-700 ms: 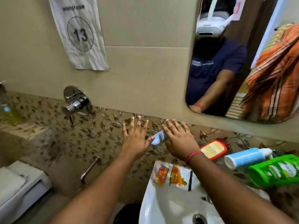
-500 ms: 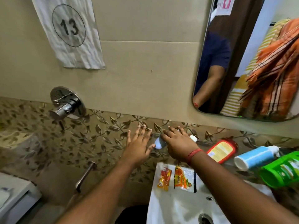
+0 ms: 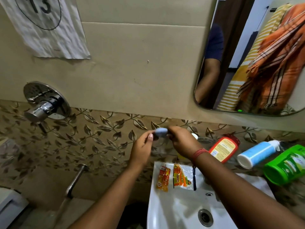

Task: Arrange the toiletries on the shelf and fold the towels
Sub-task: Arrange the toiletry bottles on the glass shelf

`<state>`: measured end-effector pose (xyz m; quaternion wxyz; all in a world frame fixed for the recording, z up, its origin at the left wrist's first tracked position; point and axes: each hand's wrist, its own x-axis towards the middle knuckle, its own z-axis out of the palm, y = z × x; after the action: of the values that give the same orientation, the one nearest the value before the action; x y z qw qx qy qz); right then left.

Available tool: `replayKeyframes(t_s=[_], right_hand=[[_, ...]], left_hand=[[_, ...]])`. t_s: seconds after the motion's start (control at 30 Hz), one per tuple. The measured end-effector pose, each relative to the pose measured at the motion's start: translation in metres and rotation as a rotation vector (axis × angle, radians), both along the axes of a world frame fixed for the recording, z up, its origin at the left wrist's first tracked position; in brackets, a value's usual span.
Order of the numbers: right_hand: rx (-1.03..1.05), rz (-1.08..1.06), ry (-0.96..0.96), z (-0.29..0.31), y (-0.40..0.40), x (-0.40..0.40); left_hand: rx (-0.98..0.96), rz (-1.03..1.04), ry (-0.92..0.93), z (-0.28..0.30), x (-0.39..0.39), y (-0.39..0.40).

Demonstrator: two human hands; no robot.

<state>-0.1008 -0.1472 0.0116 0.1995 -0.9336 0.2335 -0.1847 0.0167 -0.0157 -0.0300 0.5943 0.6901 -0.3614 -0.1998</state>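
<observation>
Bottle: small, pale blue, blurred, held between both hands at the wall above the sink, long axis roughly sideways; right hand wraps one end, left hand pinches the other, equally near.

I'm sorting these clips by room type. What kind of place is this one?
Most likely a bathroom. A white ceramic washbasin with a drain sits under a wall mirror, a chrome wall tap valve is set into the tiled wall, and plastic toiletry bottles, such as the green one, lie beside the basin.
</observation>
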Motion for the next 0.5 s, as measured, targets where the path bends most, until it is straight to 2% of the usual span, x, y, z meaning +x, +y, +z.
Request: replayKeyframes(t_s=[0.1, 0.17, 0.27, 0.5], right_hand=[[0.251, -0.121, -0.160, 0.004, 0.004, 0.003], [0.343, -0.133, -0.131, 0.006, 0.007, 0.004], [0.376, -0.084, -0.019, 0.012, 0.008, 0.004], [0.347, -0.040, 0.039, 0.020, 0.006, 0.002]], left_hand=[[-0.003, -0.050, -0.011, 0.011, 0.002, -0.009], [0.045, -0.076, -0.016, 0.013, 0.002, -0.014], [0.089, -0.050, -0.059, 0.013, 0.004, -0.014], [0.176, -0.079, -0.115, 0.017, 0.006, -0.017]])
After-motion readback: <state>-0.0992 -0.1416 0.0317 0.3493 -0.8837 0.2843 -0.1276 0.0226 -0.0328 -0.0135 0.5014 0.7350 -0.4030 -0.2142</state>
